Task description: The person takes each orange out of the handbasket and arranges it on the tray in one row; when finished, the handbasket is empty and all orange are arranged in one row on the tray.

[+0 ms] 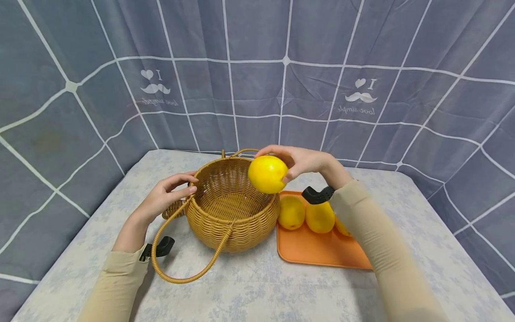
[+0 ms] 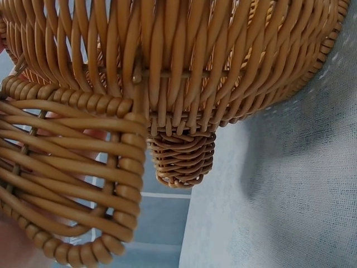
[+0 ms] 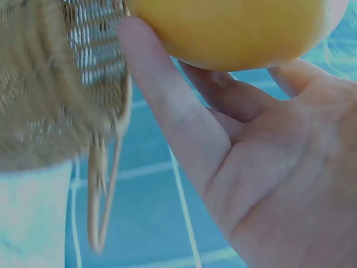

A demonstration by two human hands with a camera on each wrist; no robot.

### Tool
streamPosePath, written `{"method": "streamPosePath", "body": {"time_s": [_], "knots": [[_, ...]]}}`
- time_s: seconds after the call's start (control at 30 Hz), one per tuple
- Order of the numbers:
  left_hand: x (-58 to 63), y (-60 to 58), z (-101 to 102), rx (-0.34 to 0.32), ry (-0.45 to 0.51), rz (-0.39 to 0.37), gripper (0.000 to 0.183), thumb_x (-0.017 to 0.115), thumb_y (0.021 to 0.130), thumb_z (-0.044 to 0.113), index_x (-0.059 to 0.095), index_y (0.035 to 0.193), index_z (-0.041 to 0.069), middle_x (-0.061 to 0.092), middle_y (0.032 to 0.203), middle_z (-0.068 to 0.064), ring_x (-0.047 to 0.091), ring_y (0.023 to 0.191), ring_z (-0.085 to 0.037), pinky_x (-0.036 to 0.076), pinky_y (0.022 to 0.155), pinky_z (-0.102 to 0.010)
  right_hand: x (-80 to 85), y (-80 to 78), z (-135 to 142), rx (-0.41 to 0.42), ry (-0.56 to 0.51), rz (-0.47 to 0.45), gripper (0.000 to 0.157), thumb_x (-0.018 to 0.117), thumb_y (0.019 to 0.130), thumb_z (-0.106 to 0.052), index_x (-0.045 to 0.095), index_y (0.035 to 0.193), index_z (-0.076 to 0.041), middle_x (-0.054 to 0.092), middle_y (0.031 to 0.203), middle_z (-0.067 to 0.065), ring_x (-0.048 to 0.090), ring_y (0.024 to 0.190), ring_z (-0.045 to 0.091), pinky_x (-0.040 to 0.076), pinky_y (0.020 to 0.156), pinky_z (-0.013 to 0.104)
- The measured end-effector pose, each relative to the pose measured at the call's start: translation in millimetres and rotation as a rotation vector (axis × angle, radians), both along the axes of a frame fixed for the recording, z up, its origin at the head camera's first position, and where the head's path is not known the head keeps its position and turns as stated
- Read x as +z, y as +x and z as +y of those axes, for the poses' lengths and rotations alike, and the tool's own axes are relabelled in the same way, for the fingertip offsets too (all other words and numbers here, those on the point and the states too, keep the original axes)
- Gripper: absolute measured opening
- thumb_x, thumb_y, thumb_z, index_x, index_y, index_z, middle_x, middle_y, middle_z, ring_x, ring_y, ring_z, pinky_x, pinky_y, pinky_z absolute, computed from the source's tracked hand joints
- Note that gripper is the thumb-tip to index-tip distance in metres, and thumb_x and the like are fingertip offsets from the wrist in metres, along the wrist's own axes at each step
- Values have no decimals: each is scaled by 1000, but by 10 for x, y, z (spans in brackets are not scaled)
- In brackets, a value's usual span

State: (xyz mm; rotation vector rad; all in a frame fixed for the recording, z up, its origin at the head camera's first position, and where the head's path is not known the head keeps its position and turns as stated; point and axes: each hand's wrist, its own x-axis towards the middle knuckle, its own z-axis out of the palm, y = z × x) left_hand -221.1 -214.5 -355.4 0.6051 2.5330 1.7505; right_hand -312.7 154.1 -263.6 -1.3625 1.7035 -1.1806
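Note:
My right hand holds a smooth, rounded yellow fruit over the right side of a round wicker basket. In the right wrist view the thumb and fingers lie around the fruit, with the basket's wall just to the left. My left hand grips the basket's left rim, fingers over the edge and thumb beside them. The woven floor inside the basket shows bare. In the left wrist view, the wicker wall and a woven flap hide most of that hand.
Right of the basket, an orange tray carries several more yellow fruits, partly behind my right sleeve. One looped basket handle hangs out toward me; another stands at the back. A grey-blue curtain borders the pale tablecloth.

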Motion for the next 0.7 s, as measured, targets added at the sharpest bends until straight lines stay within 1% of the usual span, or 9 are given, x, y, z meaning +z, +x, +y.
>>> {"method": "streamPosePath", "body": {"time_s": [0.07, 0.2, 0.3, 0.4, 0.47, 0.63, 0.7], "knots": [[4, 3, -8, 1, -6, 1, 35, 60, 94, 22, 55, 120, -1, 37, 146, -14, 22, 138, -33, 24, 103, -58, -15, 39, 186, -28, -33, 3, 75, 68, 74, -9, 32, 140, -5, 43, 131, 17, 48, 109, 32, 46, 90, 44], [12, 15, -15, 7, -24, -1, 34, 59, 94, 23, 56, 120, 1, 37, 146, -12, 24, 137, -32, 35, 97, -51, -74, 131, 573, -122, -74, 33, 74, 62, 73, 0, 33, 140, -8, 43, 131, 16, 50, 106, 30, 49, 86, 40], [15, 26, -18, 14, -34, -5, 33, 59, 94, 23, 56, 121, 3, 37, 146, -11, 24, 137, -31, 38, 94, -45, -146, 202, 843, -199, -98, 43, 75, 59, 73, 4, 31, 141, -9, 43, 132, 14, 51, 104, 28, 49, 84, 37], [17, 30, -20, 15, -40, -9, 32, 59, 94, 24, 56, 120, 5, 36, 146, -11, 24, 137, -31, 37, 95, -44, -233, 271, 1085, -260, -123, 43, 75, 60, 74, 5, 30, 142, -10, 43, 131, 12, 52, 103, 27, 49, 86, 36], [15, 29, -21, 14, -39, -8, 32, 59, 95, 23, 56, 120, 5, 36, 147, -11, 24, 138, -31, 37, 94, -43, -295, 311, 1232, -287, -143, 49, 76, 60, 75, 4, 27, 143, -7, 43, 132, 12, 53, 105, 26, 48, 88, 35], [13, 21, -15, 11, -31, -4, 32, 58, 95, 22, 56, 121, 4, 37, 146, -11, 24, 138, -31, 39, 92, -35, -434, 455, 1578, -380, -159, 102, 76, 58, 76, 7, 24, 143, -4, 44, 130, 11, 55, 104, 23, 48, 89, 31], [15, 17, -7, 9, -31, -7, 33, 59, 95, 23, 56, 121, 4, 37, 147, -11, 24, 138, -31, 39, 92, -35, -484, 524, 1712, -433, -155, 126, 76, 57, 75, 9, 25, 143, -6, 45, 128, 9, 56, 102, 21, 48, 88, 29]]}}
